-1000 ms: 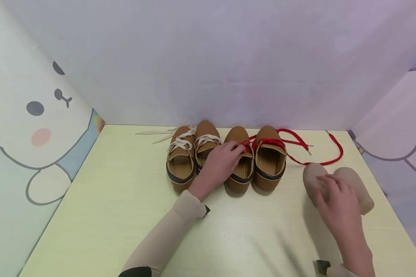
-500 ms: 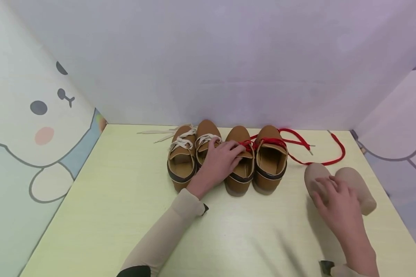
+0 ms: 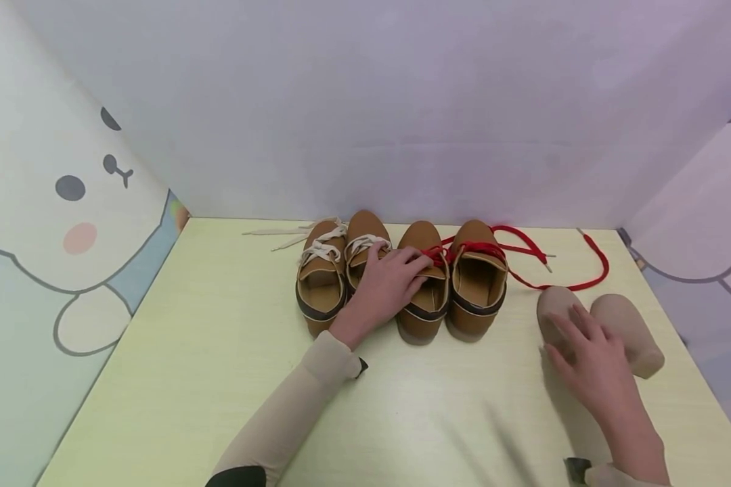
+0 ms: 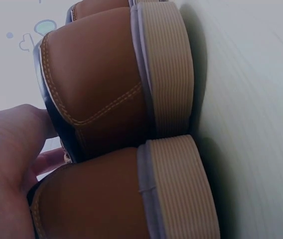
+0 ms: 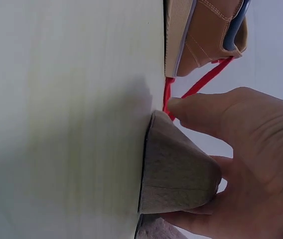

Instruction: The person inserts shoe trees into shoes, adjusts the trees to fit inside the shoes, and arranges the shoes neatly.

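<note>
My left hand [image 3: 382, 287] lies across the middle shoes, its fingertips on the upper of a brown shoe [image 3: 420, 328] with red laces. Part of the neighbouring white-laced shoe [image 3: 367, 226] is hidden beneath this hand. In the left wrist view, a thumb and a finger show beside the heels of two brown shoes [image 4: 96, 69]. At the right, my right hand [image 3: 600, 368] is spread over a beige, foot-shaped shoe insert [image 3: 554, 308], thumb to its left. From the right wrist view, the thumb stands apart from the insert [image 5: 179, 167] and the other fingers reach behind it.
Another white-laced shoe [image 3: 319, 291] and another red-laced shoe [image 3: 476, 284] flank the middle pair. A second beige insert [image 3: 627, 331] sits at the right. Loose red lace [image 3: 597, 264] trails over the pale table [image 3: 189, 325], near the back wall [image 3: 402, 115].
My right hand's fingers have straightened and its thumb has moved outward to the left over the insert. My left hand stays on the shoes. The whole head view has shifted slightly.
</note>
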A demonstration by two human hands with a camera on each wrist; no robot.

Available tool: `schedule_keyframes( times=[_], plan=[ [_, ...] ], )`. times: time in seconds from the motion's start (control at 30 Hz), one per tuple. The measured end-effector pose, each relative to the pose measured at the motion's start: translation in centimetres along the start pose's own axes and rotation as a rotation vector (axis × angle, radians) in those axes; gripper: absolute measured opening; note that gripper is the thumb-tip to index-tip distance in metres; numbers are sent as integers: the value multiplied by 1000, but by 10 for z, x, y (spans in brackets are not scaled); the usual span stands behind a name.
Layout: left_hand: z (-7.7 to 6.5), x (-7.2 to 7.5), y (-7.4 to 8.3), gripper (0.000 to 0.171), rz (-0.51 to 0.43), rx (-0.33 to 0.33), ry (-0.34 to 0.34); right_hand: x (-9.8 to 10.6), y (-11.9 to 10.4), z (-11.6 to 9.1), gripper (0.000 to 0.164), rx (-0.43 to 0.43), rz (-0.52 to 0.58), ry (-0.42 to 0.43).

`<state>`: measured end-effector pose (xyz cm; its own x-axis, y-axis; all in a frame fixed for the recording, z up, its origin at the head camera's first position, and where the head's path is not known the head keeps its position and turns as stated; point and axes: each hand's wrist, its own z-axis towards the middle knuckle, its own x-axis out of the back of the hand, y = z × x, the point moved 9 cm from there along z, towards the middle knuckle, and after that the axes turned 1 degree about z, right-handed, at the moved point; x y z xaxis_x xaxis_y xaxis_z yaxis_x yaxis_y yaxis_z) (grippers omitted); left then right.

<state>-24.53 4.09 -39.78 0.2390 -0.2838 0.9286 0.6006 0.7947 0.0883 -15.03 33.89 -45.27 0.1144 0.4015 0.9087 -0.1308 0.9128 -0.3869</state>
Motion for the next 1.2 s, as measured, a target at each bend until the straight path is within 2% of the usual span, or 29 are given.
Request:
schedule_keyframes(
  times=[0.33,0.67,1.2],
  plan=[
    [1,1,0,24,7,3,-20,0,2,0,54,13,26,12],
    [1,1,0,24,-8,7,-14,0,6,-1,52,-15,30,-3],
    [2,-2,-3,24,-11,31,-16,8,-1,1,46,-39,33,20]
  ],
)
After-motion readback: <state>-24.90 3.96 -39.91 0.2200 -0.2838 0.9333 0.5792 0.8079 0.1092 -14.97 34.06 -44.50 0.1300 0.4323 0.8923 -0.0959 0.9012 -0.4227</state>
